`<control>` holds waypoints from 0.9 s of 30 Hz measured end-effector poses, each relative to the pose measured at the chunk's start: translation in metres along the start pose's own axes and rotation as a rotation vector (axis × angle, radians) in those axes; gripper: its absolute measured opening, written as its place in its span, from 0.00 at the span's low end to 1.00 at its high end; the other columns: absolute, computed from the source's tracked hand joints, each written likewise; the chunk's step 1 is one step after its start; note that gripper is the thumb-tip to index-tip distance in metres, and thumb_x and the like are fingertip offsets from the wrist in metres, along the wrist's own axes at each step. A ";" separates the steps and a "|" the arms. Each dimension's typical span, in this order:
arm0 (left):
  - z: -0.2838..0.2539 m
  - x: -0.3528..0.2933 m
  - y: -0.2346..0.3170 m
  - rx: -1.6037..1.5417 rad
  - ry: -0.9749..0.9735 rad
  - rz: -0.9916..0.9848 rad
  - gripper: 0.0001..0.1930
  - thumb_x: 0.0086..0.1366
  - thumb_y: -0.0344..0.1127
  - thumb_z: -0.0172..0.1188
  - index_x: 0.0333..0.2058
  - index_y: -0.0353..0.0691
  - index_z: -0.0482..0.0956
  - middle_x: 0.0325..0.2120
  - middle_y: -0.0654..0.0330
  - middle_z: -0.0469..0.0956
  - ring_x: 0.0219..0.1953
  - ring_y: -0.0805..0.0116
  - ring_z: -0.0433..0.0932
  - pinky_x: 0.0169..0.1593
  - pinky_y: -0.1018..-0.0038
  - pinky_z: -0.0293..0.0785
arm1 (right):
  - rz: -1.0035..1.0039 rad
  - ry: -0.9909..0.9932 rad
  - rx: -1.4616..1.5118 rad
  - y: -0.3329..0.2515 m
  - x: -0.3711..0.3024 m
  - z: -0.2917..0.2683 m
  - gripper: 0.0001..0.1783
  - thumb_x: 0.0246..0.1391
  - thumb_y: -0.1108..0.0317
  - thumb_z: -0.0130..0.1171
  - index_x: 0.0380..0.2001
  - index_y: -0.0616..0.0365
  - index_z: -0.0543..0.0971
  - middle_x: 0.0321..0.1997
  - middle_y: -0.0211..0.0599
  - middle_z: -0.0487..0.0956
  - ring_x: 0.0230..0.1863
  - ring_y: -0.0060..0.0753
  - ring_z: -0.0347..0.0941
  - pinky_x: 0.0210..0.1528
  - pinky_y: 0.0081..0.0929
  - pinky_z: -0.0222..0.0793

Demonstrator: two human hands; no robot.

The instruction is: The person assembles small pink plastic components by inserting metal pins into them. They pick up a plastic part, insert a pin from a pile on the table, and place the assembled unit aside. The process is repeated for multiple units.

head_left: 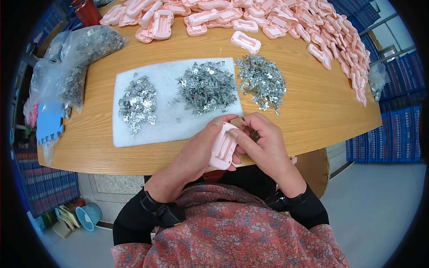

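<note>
Both forearms come up from the lower edge, angled inward; hands meet over the near table [308, 123] edge, below the white pad [166, 127]. Left hand [201, 144] wraps a pink casing [222, 149] from its left side, thumb along the upper edge, fingertips showing beneath; grip closed on it; casing slants, long recess facing up. Right hand [264, 137] bent in from the right; thumb pressed at the recess's upper end, fingers curled; cannot tell whether a small part is pinched there. Two heaps of metal pieces [208, 88] on the pad, a third just beside it on bare wood; more pink casings massed along the far side. Markings: pale patch on the plastic bag [100, 42], far left; blue bins [405, 134] at right, light flecks across them; both too small to read.
</note>
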State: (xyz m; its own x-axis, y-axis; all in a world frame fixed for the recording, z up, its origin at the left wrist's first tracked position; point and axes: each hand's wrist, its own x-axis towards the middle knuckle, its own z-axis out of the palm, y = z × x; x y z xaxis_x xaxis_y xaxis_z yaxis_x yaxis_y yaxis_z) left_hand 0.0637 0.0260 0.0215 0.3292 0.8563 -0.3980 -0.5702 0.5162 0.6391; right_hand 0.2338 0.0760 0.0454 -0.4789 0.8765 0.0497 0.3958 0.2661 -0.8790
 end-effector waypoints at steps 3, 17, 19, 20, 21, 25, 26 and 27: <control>0.001 -0.001 0.003 0.025 -0.013 -0.045 0.26 0.77 0.51 0.35 0.65 0.42 0.60 0.36 0.51 0.79 0.28 0.62 0.82 0.32 0.66 0.82 | 0.085 -0.070 -0.002 0.001 0.001 -0.003 0.11 0.56 0.67 0.66 0.35 0.64 0.78 0.27 0.32 0.70 0.24 0.19 0.68 0.28 0.23 0.67; -0.004 0.003 0.001 0.024 -0.053 -0.099 0.28 0.76 0.56 0.32 0.64 0.42 0.61 0.35 0.51 0.80 0.28 0.65 0.81 0.31 0.69 0.81 | -0.057 0.008 0.002 -0.006 0.002 0.001 0.09 0.57 0.69 0.65 0.36 0.64 0.78 0.29 0.30 0.73 0.24 0.14 0.67 0.26 0.18 0.65; -0.003 0.004 -0.002 0.067 -0.047 -0.094 0.28 0.76 0.57 0.31 0.59 0.40 0.64 0.34 0.52 0.80 0.28 0.65 0.81 0.31 0.70 0.82 | -0.010 -0.020 0.039 -0.003 0.004 0.001 0.09 0.57 0.69 0.65 0.35 0.63 0.78 0.26 0.27 0.72 0.24 0.13 0.66 0.26 0.17 0.64; -0.001 0.003 -0.002 0.096 -0.041 -0.082 0.29 0.76 0.58 0.31 0.56 0.39 0.67 0.32 0.53 0.81 0.28 0.65 0.82 0.31 0.70 0.82 | 0.072 -0.060 0.096 -0.003 0.006 0.000 0.09 0.56 0.69 0.66 0.35 0.62 0.78 0.25 0.25 0.71 0.24 0.12 0.65 0.26 0.17 0.63; 0.000 0.003 -0.001 0.124 -0.035 -0.069 0.30 0.76 0.59 0.31 0.53 0.38 0.71 0.31 0.53 0.81 0.28 0.65 0.83 0.30 0.70 0.82 | 0.153 -0.098 0.152 -0.002 0.008 0.000 0.08 0.56 0.69 0.66 0.34 0.62 0.78 0.23 0.23 0.70 0.24 0.11 0.65 0.27 0.17 0.63; -0.003 0.002 0.000 0.113 -0.066 -0.084 0.31 0.76 0.59 0.30 0.52 0.36 0.71 0.33 0.51 0.82 0.27 0.64 0.83 0.30 0.71 0.82 | 0.189 -0.123 0.246 0.004 0.011 -0.001 0.10 0.56 0.68 0.67 0.32 0.60 0.76 0.20 0.18 0.66 0.25 0.09 0.61 0.28 0.16 0.62; -0.004 0.002 0.001 0.094 -0.072 -0.100 0.31 0.76 0.59 0.30 0.52 0.36 0.70 0.33 0.50 0.82 0.27 0.64 0.83 0.30 0.71 0.82 | 0.202 -0.136 0.263 0.003 0.011 -0.003 0.10 0.56 0.68 0.67 0.31 0.60 0.75 0.21 0.18 0.66 0.26 0.10 0.61 0.28 0.16 0.61; -0.006 0.002 0.001 0.076 -0.078 -0.117 0.31 0.76 0.59 0.29 0.52 0.36 0.70 0.34 0.49 0.82 0.27 0.64 0.83 0.29 0.71 0.82 | 0.216 -0.149 0.281 0.003 0.012 -0.004 0.10 0.56 0.68 0.67 0.31 0.59 0.75 0.21 0.18 0.66 0.26 0.10 0.60 0.28 0.16 0.61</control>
State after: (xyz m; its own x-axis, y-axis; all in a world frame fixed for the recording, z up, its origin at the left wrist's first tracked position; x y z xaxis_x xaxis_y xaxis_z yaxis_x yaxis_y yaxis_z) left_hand 0.0591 0.0285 0.0175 0.4491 0.7873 -0.4224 -0.4671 0.6099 0.6402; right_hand 0.2325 0.0890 0.0455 -0.5242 0.8272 -0.2025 0.2801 -0.0570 -0.9583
